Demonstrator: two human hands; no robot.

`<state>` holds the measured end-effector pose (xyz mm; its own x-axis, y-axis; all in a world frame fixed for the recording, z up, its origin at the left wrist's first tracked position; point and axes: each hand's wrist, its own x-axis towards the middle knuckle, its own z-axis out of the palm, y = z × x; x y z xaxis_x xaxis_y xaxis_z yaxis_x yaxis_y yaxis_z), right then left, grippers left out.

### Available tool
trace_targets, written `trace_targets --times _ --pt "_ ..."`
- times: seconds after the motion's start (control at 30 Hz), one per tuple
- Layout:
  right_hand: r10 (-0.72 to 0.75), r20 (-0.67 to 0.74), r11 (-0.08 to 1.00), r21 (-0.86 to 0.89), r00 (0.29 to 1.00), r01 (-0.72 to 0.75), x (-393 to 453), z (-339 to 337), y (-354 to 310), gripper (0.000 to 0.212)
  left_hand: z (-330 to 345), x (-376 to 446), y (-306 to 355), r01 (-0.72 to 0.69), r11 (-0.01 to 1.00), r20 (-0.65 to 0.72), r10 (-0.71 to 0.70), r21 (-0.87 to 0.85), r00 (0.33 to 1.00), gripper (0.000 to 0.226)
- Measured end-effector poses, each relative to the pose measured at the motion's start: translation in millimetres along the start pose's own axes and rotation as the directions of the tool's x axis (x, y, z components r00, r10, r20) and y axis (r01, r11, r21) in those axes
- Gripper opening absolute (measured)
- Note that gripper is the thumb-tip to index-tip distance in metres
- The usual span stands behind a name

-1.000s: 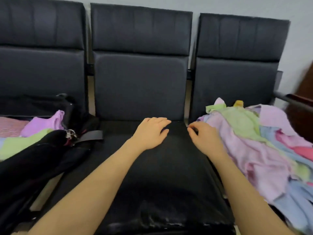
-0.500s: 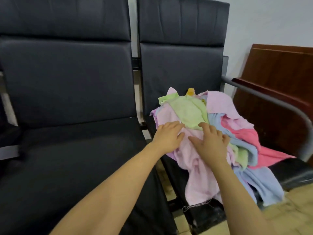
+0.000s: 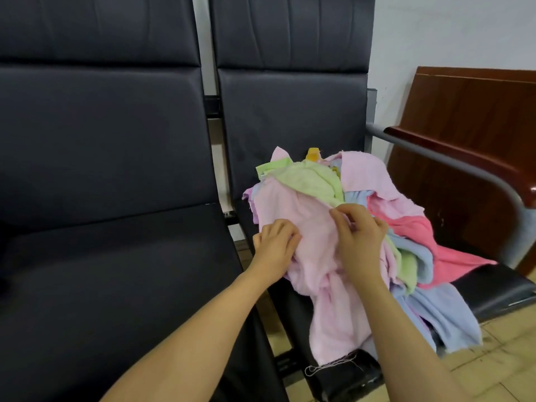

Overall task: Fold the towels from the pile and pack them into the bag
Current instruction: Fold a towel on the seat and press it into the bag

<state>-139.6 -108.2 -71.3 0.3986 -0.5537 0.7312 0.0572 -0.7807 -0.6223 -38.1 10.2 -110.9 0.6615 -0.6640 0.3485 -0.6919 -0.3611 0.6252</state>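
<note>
A loose pile of towels (image 3: pixel 406 227) in pink, green, blue and coral lies on the right-hand black chair seat. On top of it hangs a pale pink towel (image 3: pixel 316 256) that drapes over the seat's front edge. My left hand (image 3: pixel 275 245) grips this towel at its left side with curled fingers. At the towel's upper right part, my right hand (image 3: pixel 359 233) pinches the fabric. The bag is out of view.
The black chair seat (image 3: pixel 116 271) to the left of the pile is bare. A grey metal armrest (image 3: pixel 452 166) runs along the right of the pile, with a dark wooden panel (image 3: pixel 475 126) behind it. Tiled floor (image 3: pixel 499 364) shows at the lower right.
The view swung right, away from the bag, onto the pile. Both hands went from the middle seat to the pale pink towel and curled into its fabric.
</note>
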Motion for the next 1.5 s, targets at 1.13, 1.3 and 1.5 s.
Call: trace_targets --times 1.13,1.3,1.5 --pt "0.166 0.125 0.948 0.254 0.978 -0.194 5 -10 -55 0.011 -39 -6 45 -0.096 0.925 -0.045 0.085 -0.367 0.995 0.015" --pt "0.19 0.092 0.929 0.305 0.978 -0.209 2 -19 -68 0.016 -45 -10 55 -0.176 0.927 -0.133 0.139 -0.331 0.981 0.017" --pt "0.183 0.101 0.925 0.318 0.978 -0.206 -4 -26 -77 0.017 -62 -18 68 -0.148 0.886 -0.14 0.096 -0.439 0.986 0.014"
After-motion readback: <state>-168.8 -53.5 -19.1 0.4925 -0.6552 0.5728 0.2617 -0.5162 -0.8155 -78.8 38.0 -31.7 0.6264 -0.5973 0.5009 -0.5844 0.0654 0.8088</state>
